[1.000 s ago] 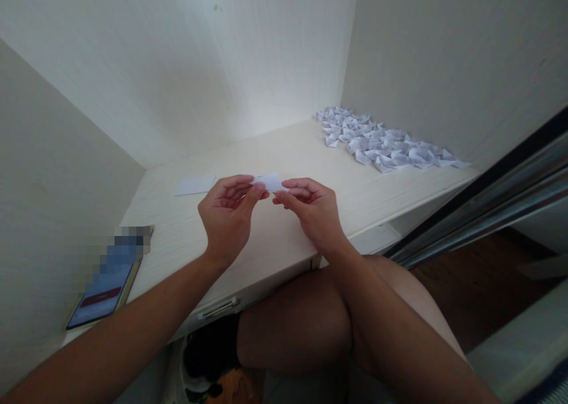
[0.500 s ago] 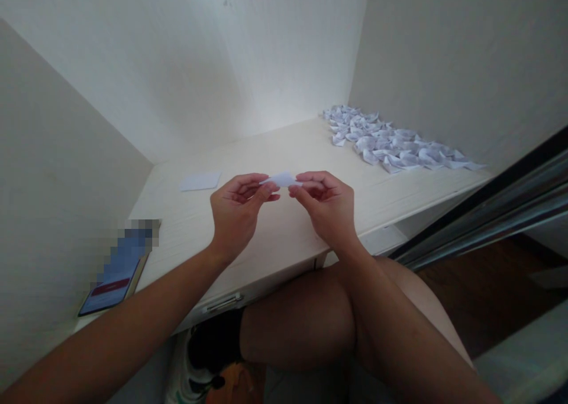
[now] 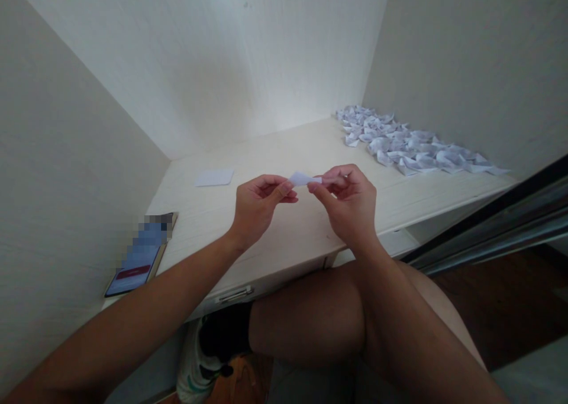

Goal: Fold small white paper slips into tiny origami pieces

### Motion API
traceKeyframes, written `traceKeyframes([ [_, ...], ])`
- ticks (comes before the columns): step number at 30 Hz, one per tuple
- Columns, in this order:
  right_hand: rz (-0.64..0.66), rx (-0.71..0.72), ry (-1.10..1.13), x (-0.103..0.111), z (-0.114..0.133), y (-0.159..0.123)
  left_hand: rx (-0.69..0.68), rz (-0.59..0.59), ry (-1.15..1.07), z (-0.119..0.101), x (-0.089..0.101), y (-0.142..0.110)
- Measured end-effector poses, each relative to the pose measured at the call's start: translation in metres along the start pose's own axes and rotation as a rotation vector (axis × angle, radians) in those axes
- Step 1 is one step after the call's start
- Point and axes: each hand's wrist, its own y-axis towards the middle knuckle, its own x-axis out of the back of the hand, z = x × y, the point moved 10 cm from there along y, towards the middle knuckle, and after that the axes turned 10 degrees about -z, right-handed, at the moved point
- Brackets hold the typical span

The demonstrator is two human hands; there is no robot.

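A small folded piece of white paper [image 3: 300,179] is held up above the desk between my two hands. My left hand [image 3: 261,206] is closed, pinching the paper's left end between thumb and fingers. At the paper's right end, my right hand [image 3: 348,200] pinches it the same way, near a narrow tip. The fingers cover both ends, so only the middle shows. Flat on the desk, to the left beyond my left hand, lies a white paper stack or sheet [image 3: 215,178].
Many folded white paper pieces [image 3: 399,144] lie in rows along the right wall. A phone or tablet [image 3: 139,259], partly pixelated, leans at the left wall. The white desk [image 3: 266,149] has walls on three sides and a drawer handle [image 3: 235,296] at its front.
The view has swung left, so everything appears further right. The paper between my hands now looks narrower and more pointed, and my right fingers have shifted at its right end.
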Motion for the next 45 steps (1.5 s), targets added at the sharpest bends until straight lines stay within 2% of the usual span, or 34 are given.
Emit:
traceKeyframes([
  [3,-0.044,0.054,0.02,0.001,0.005,-0.004,-0.001,0.022,0.008,-0.001,-0.004,-0.003],
  [8,-0.107,0.203,-0.098,0.004,0.016,-0.011,-0.018,0.03,0.026,-0.006,-0.007,-0.008],
  [13,-0.11,0.229,-0.101,0.003,0.019,-0.013,-0.005,0.027,0.019,-0.007,-0.008,-0.011],
  [21,-0.11,0.135,-0.048,0.005,0.013,-0.011,-0.052,0.015,0.049,-0.009,-0.005,-0.011],
  [30,-0.038,-0.155,0.133,-0.005,-0.011,-0.009,-0.149,-0.013,0.102,-0.021,-0.005,-0.013],
  [37,0.069,-0.166,0.072,-0.012,-0.011,-0.008,-0.225,-0.003,0.134,-0.022,-0.003,-0.014],
  [45,0.018,-0.224,0.076,-0.004,-0.019,-0.008,-0.221,0.029,0.192,-0.019,-0.005,-0.016],
])
